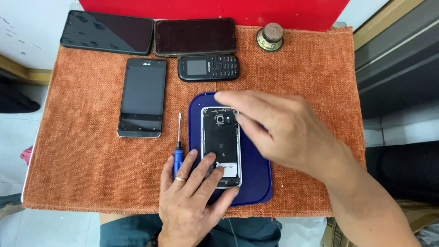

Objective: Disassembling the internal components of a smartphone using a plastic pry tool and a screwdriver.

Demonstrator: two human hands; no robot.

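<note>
Pressed flat, the left hand [194,194] pins the lower end of an opened phone [221,146], fingers spread across its exposed black back; a gold ring sits on one finger. Right hand [283,130] hovers over the phone's upper right edge, fingers loosely extended and pointing toward the top corner; whether the fingertips actually touch the frame cannot be told from this angle.

Largest item under the grip is the rust-orange cloth [82,151], coarse woven, rectangular, covering the work surface. On it, directly beneath both hands, lies a dark blue tray [258,183], smooth, with rounded corners. The opened phone rests on that tray, lengthwise, silver-framed, back cover off, camera module at the far end.

Beyond the grip, at the far edge of the cloth, lie two glossy black smartphones [107,32] side by side. A third black smartphone [141,97] lies far-left of the grip. A small black keypad phone [209,68] lies just beyond the tray. A round brass-coloured metal piece [270,36] stands far-right. A slim screwdriver [178,148], blue handle, lies just left of the tray, beside the left hand's fingers.
</note>
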